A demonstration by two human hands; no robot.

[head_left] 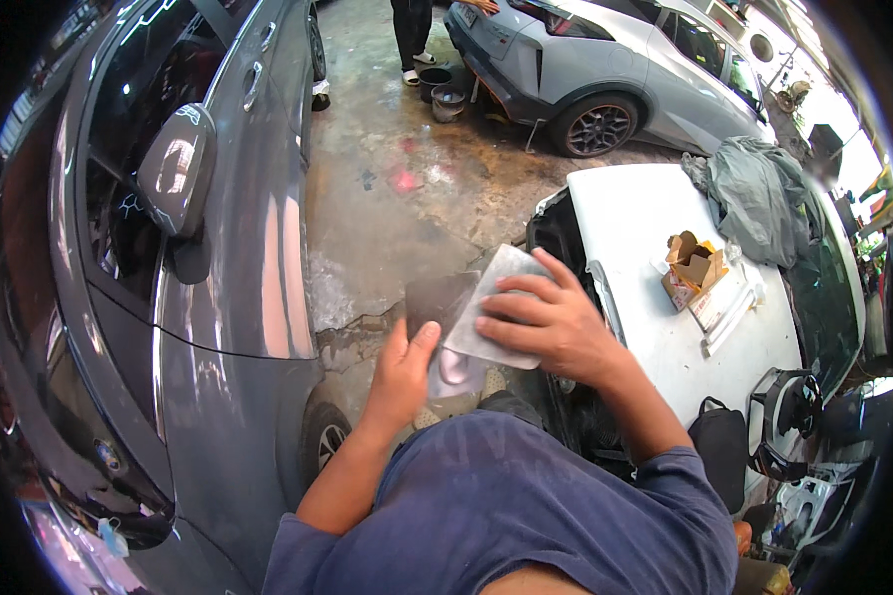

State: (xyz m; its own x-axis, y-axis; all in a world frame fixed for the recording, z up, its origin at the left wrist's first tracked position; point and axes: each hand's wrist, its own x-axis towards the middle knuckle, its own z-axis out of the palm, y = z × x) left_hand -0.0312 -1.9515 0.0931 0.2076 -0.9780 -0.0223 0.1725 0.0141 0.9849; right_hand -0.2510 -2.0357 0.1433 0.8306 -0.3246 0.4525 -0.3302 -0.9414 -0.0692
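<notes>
My right hand [556,322] lies over a thin, light grey rectangular pad [498,297], its fingers spread across the face and gripping it. Close by on the left is my left hand [402,372], thumb raised and fingers partly hidden and smeared by motion. A blurred dark brownish sheet [433,302] shows between the left fingertips and the pad; whether the left hand grips it is unclear. Below the pad there is a pale, rounded, whitish-pink thing [456,372] that I cannot make out. Both hands are in front of my body, above the floor.
A dark grey car [238,327] with a side mirror [177,169] stands close on the left. To the right, a white car bonnet [645,258] bears an opened cardboard box [692,271] and a grey cover [759,198]. Buckets [448,103] and another person [413,40] are near a silver car [575,69].
</notes>
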